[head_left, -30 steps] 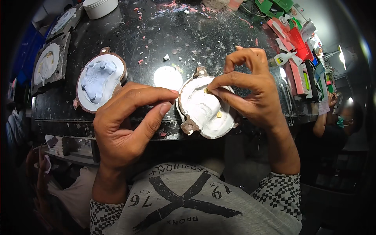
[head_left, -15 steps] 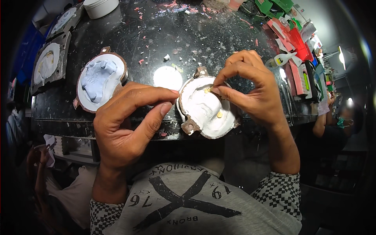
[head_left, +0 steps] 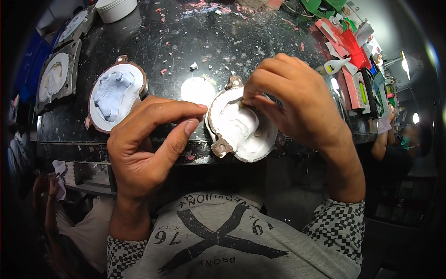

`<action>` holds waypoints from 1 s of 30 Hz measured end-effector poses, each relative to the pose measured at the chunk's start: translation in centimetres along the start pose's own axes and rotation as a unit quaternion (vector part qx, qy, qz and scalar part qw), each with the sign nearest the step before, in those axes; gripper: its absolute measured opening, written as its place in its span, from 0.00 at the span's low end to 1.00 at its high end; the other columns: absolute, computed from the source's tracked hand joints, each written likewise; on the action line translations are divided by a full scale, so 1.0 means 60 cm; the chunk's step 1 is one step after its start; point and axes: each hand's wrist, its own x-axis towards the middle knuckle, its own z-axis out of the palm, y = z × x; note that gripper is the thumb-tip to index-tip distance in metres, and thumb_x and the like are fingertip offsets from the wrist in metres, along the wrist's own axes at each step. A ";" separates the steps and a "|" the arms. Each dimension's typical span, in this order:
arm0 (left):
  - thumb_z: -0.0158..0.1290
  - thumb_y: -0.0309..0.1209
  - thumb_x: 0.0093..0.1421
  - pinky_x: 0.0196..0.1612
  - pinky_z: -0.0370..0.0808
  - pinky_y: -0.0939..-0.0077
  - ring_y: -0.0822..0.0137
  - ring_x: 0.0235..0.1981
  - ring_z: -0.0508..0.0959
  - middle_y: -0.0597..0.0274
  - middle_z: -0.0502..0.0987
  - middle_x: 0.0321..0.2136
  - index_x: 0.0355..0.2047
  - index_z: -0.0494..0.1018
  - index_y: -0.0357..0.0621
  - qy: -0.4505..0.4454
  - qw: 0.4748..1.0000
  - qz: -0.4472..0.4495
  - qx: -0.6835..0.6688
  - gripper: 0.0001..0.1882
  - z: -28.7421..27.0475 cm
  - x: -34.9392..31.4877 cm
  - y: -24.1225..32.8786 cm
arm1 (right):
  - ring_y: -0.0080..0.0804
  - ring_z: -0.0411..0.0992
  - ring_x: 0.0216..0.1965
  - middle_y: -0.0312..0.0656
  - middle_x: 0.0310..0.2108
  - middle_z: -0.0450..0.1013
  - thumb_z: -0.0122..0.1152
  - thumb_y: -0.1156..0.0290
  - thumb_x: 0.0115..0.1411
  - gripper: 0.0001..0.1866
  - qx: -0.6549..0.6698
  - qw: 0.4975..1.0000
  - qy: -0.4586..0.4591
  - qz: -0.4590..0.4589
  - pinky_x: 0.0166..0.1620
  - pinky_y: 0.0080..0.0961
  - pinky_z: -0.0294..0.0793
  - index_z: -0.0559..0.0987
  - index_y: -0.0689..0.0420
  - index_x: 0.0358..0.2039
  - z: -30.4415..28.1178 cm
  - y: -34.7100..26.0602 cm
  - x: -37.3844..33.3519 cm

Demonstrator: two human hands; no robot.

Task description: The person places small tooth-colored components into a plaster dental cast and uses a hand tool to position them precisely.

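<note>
Bending the right hand over a white plaster mould set in a brown metal ring, near the front edge of the black table; fingertips narrow, close together at the upper rim; cannot tell whether holding anything there (partly hidden by the knuckles); below those tips, most of the mould, its long axis running from the top down and slightly right; nearer to the upper hollow with that hand than with the left hand; on the left, forefinger and thumb slightly apart, nothing seen between, forefinger beside the rim (touching or not, cannot tell); lower right in the plaster, a small yellow piece; farther left, a pale blue mould.
</note>
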 end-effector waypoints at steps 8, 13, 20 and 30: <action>0.63 0.17 0.61 0.46 0.75 0.77 0.69 0.39 0.81 0.56 0.86 0.37 0.43 0.85 0.34 0.007 1.000 -0.005 -0.018 0.09 0.000 -0.001 -0.002 | 0.38 0.81 0.42 0.40 0.37 0.83 0.69 0.75 0.55 0.13 0.105 0.992 0.070 0.022 0.54 0.36 0.74 0.86 0.53 0.43 -0.004 0.043 -0.032; 0.63 0.17 0.61 0.46 0.75 0.76 0.69 0.39 0.82 0.56 0.86 0.37 0.43 0.85 0.35 -0.010 1.000 0.010 -0.004 0.10 0.000 0.000 -0.003 | 0.37 0.79 0.45 0.37 0.39 0.81 0.70 0.74 0.52 0.15 0.099 0.994 0.037 -0.014 0.58 0.40 0.71 0.88 0.51 0.42 -0.001 0.024 -0.049; 0.60 0.17 0.64 0.47 0.75 0.75 0.66 0.41 0.81 0.52 0.84 0.39 0.44 0.83 0.30 -0.029 0.999 0.018 0.009 0.08 -0.007 0.002 0.000 | 0.36 0.77 0.46 0.35 0.39 0.78 0.70 0.72 0.53 0.14 0.088 0.996 0.017 -0.002 0.68 0.51 0.66 0.89 0.48 0.41 0.005 0.017 -0.043; 0.60 0.17 0.63 0.47 0.75 0.75 0.66 0.41 0.81 0.52 0.84 0.39 0.44 0.83 0.30 -0.032 0.999 0.027 0.011 0.09 -0.006 0.001 -0.001 | 0.38 0.73 0.51 0.35 0.40 0.75 0.67 0.72 0.57 0.09 0.013 1.000 0.008 0.011 0.72 0.62 0.57 0.86 0.48 0.39 0.015 0.003 -0.033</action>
